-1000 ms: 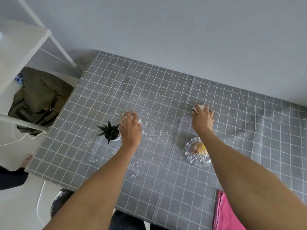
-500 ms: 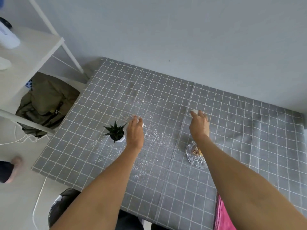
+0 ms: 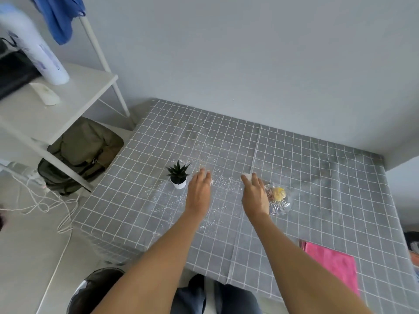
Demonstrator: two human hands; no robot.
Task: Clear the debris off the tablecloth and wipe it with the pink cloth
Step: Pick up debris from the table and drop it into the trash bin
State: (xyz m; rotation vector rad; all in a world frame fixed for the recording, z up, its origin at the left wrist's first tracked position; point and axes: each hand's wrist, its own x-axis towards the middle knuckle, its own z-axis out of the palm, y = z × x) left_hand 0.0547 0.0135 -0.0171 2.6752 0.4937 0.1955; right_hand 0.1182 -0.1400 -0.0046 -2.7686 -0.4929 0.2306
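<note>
The grey checked tablecloth [image 3: 306, 168] covers the surface from mid-frame to the right edge; its far edge meets the wall, its left edge drops toward a white shelf rack [image 3: 68, 103] and an olive bag [image 3: 84, 152] at left, and its near edge runs along the bottom of the frame. The right half of the cloth lies mostly bare.

White debris [image 3: 217, 177] is scattered across the centre. The left hand [image 3: 199, 193] reaches over it with fingers extended; a small white piece shows at its fingertips, though whether it is gripped is unclear. The right hand [image 3: 255, 196] pinches a white scrap [image 3: 247, 176] at its fingertips.

A small potted plant [image 3: 178, 175] stands just left of the left hand; a glass dish [image 3: 280, 200] sits just right of the right hand. The pink cloth [image 3: 333, 264] lies at lower right, near the tablecloth's front edge, well apart from both hands.
</note>
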